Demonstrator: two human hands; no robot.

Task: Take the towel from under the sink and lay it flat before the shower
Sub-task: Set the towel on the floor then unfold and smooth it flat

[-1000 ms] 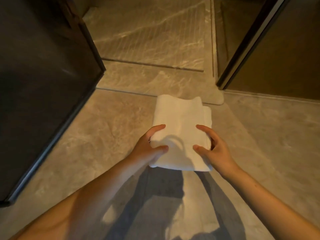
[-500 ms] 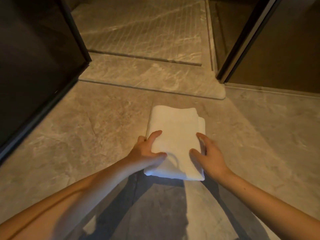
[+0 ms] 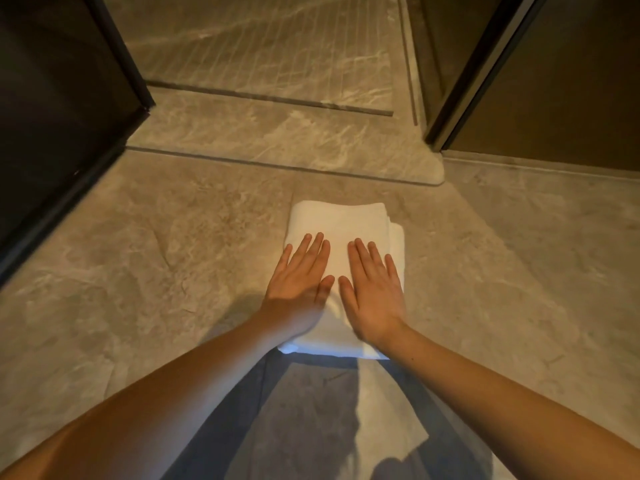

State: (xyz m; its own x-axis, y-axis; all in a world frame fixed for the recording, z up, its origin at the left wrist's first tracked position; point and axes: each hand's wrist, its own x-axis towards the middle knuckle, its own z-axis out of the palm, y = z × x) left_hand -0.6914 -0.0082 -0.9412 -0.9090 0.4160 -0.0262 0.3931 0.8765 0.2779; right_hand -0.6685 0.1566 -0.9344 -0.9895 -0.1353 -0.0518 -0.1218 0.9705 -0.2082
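Towel [image 3: 341,221], folded, lies on the floor [image 3: 173,258] just short of the shower sill [image 3: 277,140] at twelve o'clock. Left hand [image 3: 298,289] and right hand [image 3: 375,296] rest side by side on it, fingers [image 3: 313,249] straight and flat, probably pressing it steady before unfolding.

Below me spreads a grey-beige veined marble floor [image 3: 156,254] in warm, dim light. Ahead, a low raised stone sill [image 3: 277,143] borders a grooved marble shower floor [image 3: 270,46]. A dark glossy panel in a black frame [image 3: 52,116] stands at my left, a dark brown wall panel [image 3: 554,98] at my right.
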